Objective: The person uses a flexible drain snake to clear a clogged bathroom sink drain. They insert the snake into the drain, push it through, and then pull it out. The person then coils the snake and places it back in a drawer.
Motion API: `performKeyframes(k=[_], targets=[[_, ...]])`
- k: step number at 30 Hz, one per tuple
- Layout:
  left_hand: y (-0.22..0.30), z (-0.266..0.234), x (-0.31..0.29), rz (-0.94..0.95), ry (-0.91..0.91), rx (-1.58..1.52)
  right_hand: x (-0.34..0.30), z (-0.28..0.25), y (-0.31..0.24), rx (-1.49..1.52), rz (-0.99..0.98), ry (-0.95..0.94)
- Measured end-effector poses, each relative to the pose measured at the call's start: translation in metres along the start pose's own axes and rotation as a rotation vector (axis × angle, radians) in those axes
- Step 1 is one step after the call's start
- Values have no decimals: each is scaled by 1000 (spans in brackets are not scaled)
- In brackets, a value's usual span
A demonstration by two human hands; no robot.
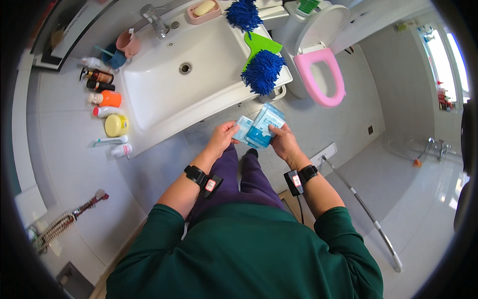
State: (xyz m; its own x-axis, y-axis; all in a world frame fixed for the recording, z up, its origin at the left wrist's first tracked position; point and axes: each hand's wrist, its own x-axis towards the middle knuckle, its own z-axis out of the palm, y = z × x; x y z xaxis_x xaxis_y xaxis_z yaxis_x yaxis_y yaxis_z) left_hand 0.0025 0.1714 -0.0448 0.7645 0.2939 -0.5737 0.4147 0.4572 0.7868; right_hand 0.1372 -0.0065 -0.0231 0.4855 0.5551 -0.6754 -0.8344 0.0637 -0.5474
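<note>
In front of my body, over the floor beside the sink's edge, both hands hold flat packets. My left hand (222, 135) pinches a small pale blue packet (243, 128) between thumb and fingers. Larger blue-and-white packets (267, 122), apparently overlapping, are gripped by my right hand (286, 143), its thumb on top. The small packet's edge meets or overlaps the larger ones. What is inside them cannot be seen. Each wrist carries a black strap with a small box.
A white sink (149, 94) lies ahead left, bottles (107, 98) lining its left side. Blue shaggy cleaning heads (263, 72) and a green piece (260, 47) rest on its right rim. Beyond stands a toilet with a pink seat (318, 74). A flat mop (356, 197) leans at right.
</note>
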Motion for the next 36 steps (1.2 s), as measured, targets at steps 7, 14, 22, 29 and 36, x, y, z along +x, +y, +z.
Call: performKeyframes(k=[7, 14, 22, 29, 36], targets=[[-12, -19, -2, 196, 163, 604, -4, -35, -39, -118, -47, -194], [-22, 50, 11, 36, -68, -1, -6, -41, 15, -581, 33, -324], [-43, 73, 13, 19, -83, -54, -11, -61, 25, -320, 117, -219], [-96, 66, 63, -180, -123, -51, -5, -93, 40, -215, 293, -62], [-110, 15, 183, -224, 431, 161, -8, -140, 44, -212, 210, 90]])
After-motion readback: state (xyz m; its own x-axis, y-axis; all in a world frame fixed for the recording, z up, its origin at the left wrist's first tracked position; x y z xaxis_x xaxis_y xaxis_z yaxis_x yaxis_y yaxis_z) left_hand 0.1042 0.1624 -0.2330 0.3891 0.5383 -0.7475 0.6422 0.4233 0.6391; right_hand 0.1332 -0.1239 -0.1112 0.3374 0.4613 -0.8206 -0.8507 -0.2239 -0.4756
